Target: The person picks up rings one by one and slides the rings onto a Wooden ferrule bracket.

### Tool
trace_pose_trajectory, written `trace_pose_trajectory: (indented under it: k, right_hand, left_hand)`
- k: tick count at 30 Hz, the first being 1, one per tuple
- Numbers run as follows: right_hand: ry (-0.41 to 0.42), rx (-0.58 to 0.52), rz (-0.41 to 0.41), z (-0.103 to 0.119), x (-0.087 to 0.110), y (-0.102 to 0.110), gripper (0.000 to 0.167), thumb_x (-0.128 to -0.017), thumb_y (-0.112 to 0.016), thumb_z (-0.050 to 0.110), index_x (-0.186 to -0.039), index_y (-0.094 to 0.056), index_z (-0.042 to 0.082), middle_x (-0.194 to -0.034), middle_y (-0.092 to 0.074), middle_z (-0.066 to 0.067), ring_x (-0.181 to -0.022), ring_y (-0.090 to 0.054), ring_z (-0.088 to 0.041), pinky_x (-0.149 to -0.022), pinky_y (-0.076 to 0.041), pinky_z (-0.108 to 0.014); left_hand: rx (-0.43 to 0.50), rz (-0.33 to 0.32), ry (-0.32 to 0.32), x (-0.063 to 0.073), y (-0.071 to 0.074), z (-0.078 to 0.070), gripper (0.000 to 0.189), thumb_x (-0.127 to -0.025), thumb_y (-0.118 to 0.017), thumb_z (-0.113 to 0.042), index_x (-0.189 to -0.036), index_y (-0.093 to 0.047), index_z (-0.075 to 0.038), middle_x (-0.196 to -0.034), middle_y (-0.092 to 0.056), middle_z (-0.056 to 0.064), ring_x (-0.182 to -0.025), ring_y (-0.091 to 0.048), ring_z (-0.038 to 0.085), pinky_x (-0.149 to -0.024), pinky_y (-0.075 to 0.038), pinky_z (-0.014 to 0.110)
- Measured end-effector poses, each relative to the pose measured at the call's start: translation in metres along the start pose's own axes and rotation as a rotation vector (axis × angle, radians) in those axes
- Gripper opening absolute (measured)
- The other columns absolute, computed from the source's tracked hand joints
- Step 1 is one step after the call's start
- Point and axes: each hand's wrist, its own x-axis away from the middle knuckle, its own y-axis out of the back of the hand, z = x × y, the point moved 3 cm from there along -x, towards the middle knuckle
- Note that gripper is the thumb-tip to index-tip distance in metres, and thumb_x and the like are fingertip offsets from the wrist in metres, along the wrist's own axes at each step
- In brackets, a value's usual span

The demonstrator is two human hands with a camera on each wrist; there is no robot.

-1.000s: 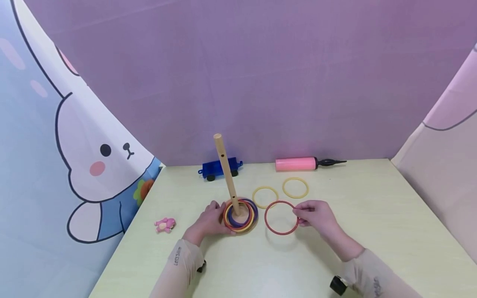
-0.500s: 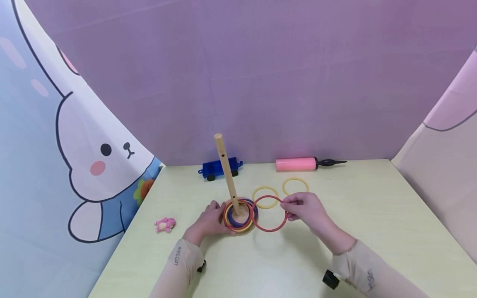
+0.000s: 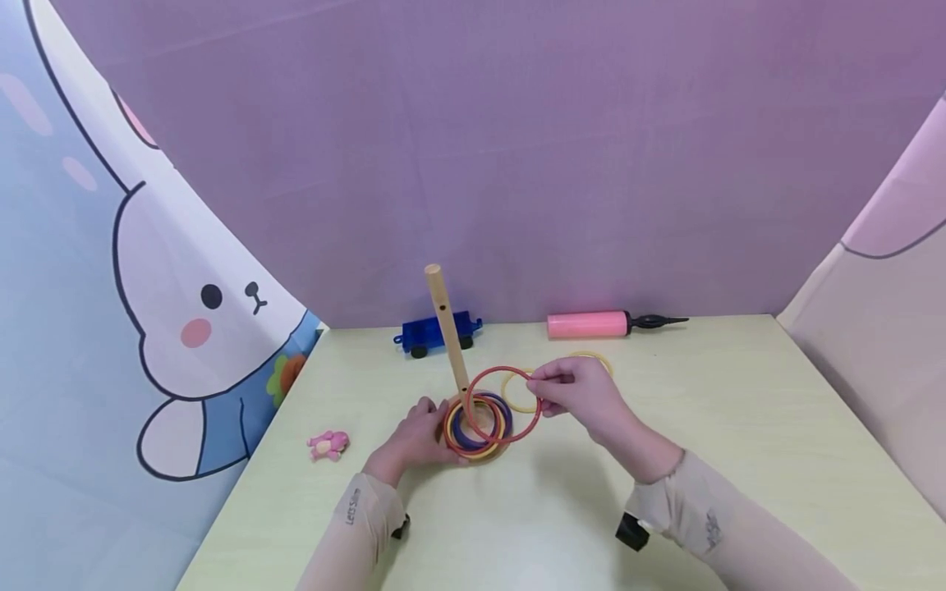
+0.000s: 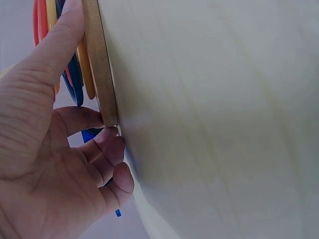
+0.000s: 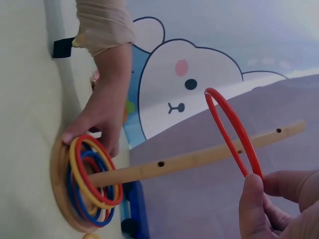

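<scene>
My left hand (image 3: pixel 417 437) grips the rim of the round wooden base (image 5: pixel 56 184) of a ring toss stand, thumb against its edge. From this base rises a peg (image 3: pixel 447 328) with small holes. Several red, yellow and blue rings (image 5: pixel 76 167) lie stacked loosely around the peg's foot. Between thumb and fingers, my right hand (image 3: pixel 584 390) pinches a red ring (image 5: pixel 244 137) by its right side. In the head view that ring overlaps the lower peg; the right wrist view shows it raised off the stack, tilted, near the peg's upper half.
Two yellow rings lie on the table behind the right hand: a nearer ring (image 3: pixel 507 398) and a farther ring (image 3: pixel 602 359), both partly covered. At the back are a blue wheeled toy wagon (image 3: pixel 421 334) and a pink hand pump (image 3: pixel 586 325). A pink toy figure (image 3: pixel 328 446) lies at left.
My right hand has carried the red ring leftward and upward in the head view, from beside the stand to overlapping the peg. The left hand has stayed on the base.
</scene>
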Motion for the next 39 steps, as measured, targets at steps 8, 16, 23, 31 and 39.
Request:
trace_pose_trajectory:
  k: [8, 16, 23, 31, 39]
  right_hand:
    - [0.029, -0.008, 0.008, 0.031, -0.008, -0.006, 0.022, -0.089, -0.070, 0.006, -0.102, -0.067, -0.011, -0.079, -0.067, -0.009, -0.065, -0.064, -0.016, -0.065, -0.056, -0.031]
    - [0.079, -0.041, 0.016, 0.063, -0.015, -0.013, 0.021, -0.088, -0.070, 0.006, -0.103, -0.068, -0.010, -0.078, -0.067, -0.008, -0.063, -0.064, -0.016, -0.065, -0.056, -0.032]
    - [0.093, -0.041, 0.001, 0.093, -0.020, -0.019, 0.020, -0.088, -0.072, 0.009, -0.102, -0.069, -0.006, -0.085, -0.068, -0.013, -0.066, -0.064, -0.019, -0.068, -0.056, -0.035]
    - [0.117, -0.081, -0.020, 0.119, -0.025, -0.022, 0.019, -0.088, -0.072, 0.008, -0.101, -0.068, -0.005, -0.086, -0.067, -0.014, -0.068, -0.065, -0.020, -0.070, -0.056, -0.035]
    - [0.119, -0.109, -0.062, 0.133, -0.036, -0.026, 0.018, -0.089, -0.072, 0.010, -0.100, -0.069, -0.004, -0.088, -0.067, -0.014, -0.070, -0.066, -0.019, -0.072, -0.056, -0.036]
  left_hand:
    - [-0.031, -0.013, -0.024, -0.001, 0.000, -0.001, 0.115, -0.061, -0.086, -0.060, -0.152, -0.035, -0.011, -0.112, -0.042, 0.007, -0.099, -0.042, 0.023, -0.085, -0.042, 0.042]
    - [-0.017, -0.009, -0.017, -0.001, 0.001, -0.001, 0.115, -0.061, -0.086, -0.060, -0.153, -0.034, -0.015, -0.113, -0.042, 0.006, -0.100, -0.042, 0.023, -0.085, -0.042, 0.042]
    - [-0.011, 0.003, -0.008, -0.002, 0.000, -0.001, 0.115, -0.061, -0.086, -0.059, -0.153, -0.034, -0.013, -0.114, -0.042, 0.006, -0.101, -0.042, 0.023, -0.086, -0.042, 0.043]
    - [-0.027, 0.000, -0.002, -0.001, -0.001, -0.001, 0.114, -0.062, -0.086, -0.058, -0.152, -0.034, -0.012, -0.115, -0.042, 0.007, -0.102, -0.042, 0.024, -0.089, -0.042, 0.044]
    - [-0.008, -0.003, -0.004, 0.000, 0.000, -0.001, 0.115, -0.060, -0.085, -0.061, -0.152, -0.035, -0.011, -0.115, -0.043, 0.007, -0.101, -0.043, 0.024, -0.088, -0.043, 0.045]
